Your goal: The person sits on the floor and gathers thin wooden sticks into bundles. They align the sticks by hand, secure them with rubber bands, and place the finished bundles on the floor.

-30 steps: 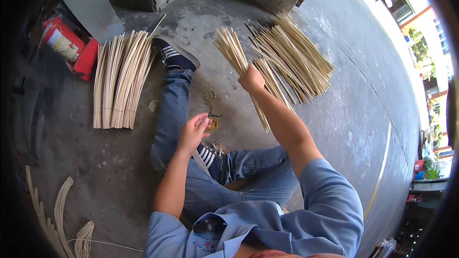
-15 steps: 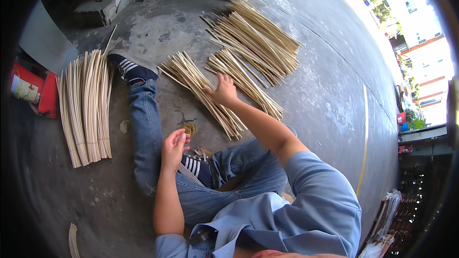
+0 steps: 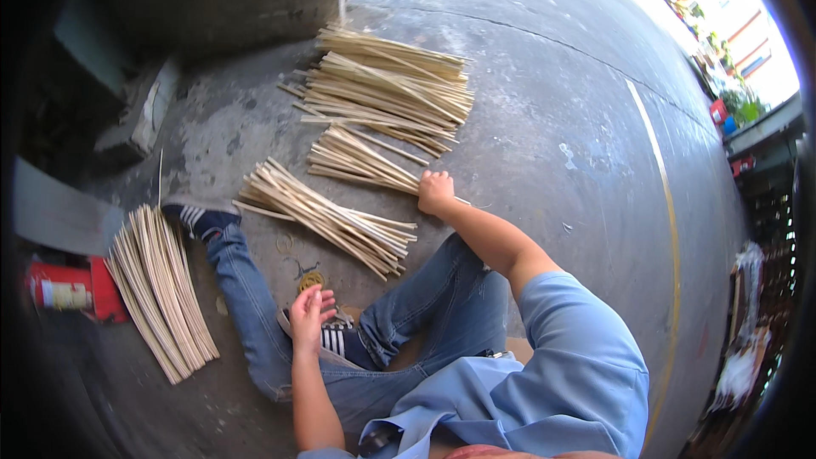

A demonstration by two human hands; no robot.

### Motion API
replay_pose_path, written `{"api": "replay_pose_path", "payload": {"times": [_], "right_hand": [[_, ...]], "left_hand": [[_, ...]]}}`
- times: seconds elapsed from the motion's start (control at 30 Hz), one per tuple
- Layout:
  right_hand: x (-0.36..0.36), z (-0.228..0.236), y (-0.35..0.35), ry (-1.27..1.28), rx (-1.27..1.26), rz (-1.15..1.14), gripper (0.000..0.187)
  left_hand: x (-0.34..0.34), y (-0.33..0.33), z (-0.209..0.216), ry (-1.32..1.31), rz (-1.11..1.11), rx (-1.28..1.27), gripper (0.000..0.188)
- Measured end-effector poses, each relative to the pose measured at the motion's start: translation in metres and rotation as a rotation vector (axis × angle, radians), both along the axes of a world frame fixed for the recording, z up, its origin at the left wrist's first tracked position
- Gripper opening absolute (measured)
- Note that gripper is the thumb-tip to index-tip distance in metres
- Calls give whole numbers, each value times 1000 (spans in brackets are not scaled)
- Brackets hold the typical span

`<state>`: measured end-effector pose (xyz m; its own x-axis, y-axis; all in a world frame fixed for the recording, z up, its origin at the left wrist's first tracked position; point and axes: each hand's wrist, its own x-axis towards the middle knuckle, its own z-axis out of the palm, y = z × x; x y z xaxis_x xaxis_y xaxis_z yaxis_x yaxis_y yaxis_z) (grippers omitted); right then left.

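Observation:
My right hand (image 3: 436,192) is closed round the right end of a small bundle of thin pale wooden sticks (image 3: 361,157) lying on the concrete. A few stick ends show past the fingers. My left hand (image 3: 311,320) hovers over my folded leg, palm turned inward, its fingers loosely apart with nothing visible in them. Just beyond its fingertips a small heap of yellowish rubber bands (image 3: 311,280) lies on the floor. Between the two hands and farther out rests another loose bundle of sticks (image 3: 331,219), which neither hand touches.
A larger pile of sticks (image 3: 387,89) lies beyond the small bundle. At the left, a long stick bundle (image 3: 161,293) stands beside my shoe (image 3: 202,218) and a red container (image 3: 102,291). A concrete block (image 3: 153,110) is at the far left. A painted line (image 3: 663,178) crosses the floor.
My right hand has moved right, from above the sticks to the right end of the small bundle, and closed on it. My left hand stays near the rubber bands. The view has turned.

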<state>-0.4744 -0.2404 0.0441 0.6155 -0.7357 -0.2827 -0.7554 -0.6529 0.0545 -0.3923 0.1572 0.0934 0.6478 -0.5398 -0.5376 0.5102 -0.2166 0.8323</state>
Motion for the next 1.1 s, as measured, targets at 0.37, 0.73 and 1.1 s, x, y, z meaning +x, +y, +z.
{"api": "replay_pose_path", "payload": {"times": [0.37, 0.73, 1.1], "right_hand": [[-23, 48, 3, -459, 135, 45, 17], [-32, 139, 161, -459, 1580, 357, 22], [-54, 121, 214, -415, 1714, 291, 29]], "left_hand": [[-47, -51, 22, 42, 26, -163, 32], [-31, -91, 111, 13, 231, -669, 57], [0, -40, 120, -140, 401, -772, 30]]}}
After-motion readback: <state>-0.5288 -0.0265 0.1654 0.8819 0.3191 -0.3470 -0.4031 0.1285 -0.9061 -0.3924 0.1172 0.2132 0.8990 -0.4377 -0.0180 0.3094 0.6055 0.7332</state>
